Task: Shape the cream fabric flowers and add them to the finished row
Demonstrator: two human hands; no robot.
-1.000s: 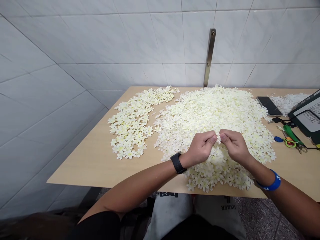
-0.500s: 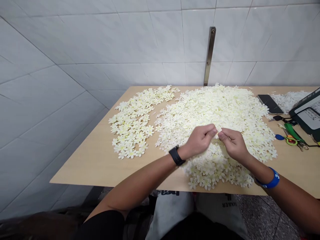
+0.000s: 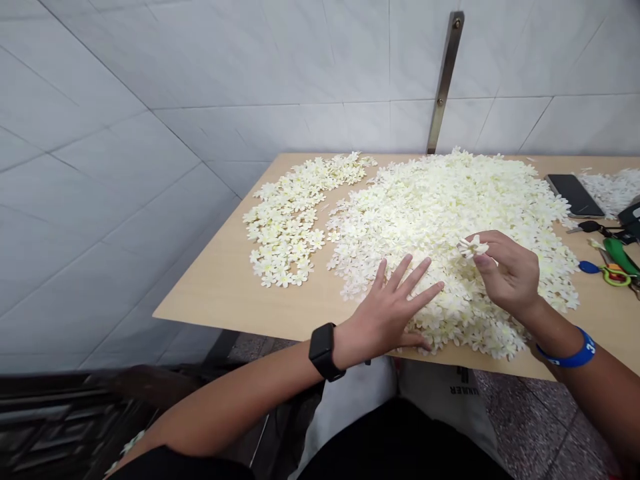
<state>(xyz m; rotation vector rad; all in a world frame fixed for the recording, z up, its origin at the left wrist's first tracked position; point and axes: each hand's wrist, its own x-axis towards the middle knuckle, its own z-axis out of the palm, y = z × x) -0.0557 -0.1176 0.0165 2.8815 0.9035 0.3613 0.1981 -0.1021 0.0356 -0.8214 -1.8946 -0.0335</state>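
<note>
A large heap of pale artificial flowers (image 3: 440,200) covers the middle of the table. Over the heap's near left part, my left hand (image 3: 387,313) is spread palm down with nothing in it; whether it presses on the flowers I cannot tell. My right hand (image 3: 505,270) pinches a small white artificial flower (image 3: 473,247) between thumb and fingers, held above the heap. A curved band of similar flowers (image 3: 285,223) lies flat to the left, yellow centres showing.
The wooden table (image 3: 215,287) meets a tiled wall with a metal bar (image 3: 445,83). At right lie a phone (image 3: 574,195), keys (image 3: 590,227), green-handled scissors (image 3: 620,257), a blue tag (image 3: 590,267) and a pile of small white pieces (image 3: 615,190).
My hands, earlier pinched together over the heap, have parted. The left has opened and moved down toward me; the right has moved rightward with the flower. The view has shifted left and down.
</note>
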